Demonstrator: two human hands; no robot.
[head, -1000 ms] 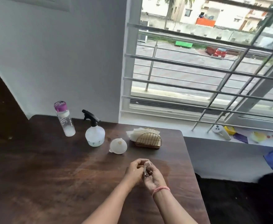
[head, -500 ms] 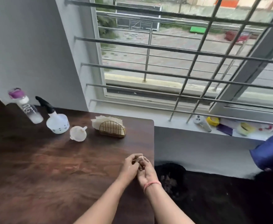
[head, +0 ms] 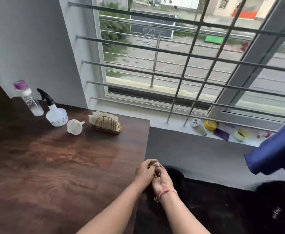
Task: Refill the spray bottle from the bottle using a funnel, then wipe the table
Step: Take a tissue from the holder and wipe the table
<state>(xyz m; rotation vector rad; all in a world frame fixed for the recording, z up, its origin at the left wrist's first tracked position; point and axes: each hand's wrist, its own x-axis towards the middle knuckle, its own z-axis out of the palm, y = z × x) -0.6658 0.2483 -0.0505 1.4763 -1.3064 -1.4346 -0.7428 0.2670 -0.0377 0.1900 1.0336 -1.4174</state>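
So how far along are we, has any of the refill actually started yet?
Nothing looks done. The spray bottle has its black trigger head on, the purple-capped bottle is capped, and the funnel lies on its side on the table. In hand: the left hand and right hand are clasped together at the table's edge, touching none of these. Left: refilling, then wiping, perhaps with the napkins.

Right hand (head: 162, 179) fingers partly hidden behind left hand (head: 145, 171).

both hands (head: 152, 173) meet at the table (head: 57, 166) edge; spray bottle (head: 56, 114), funnel (head: 74, 126) stand far back.
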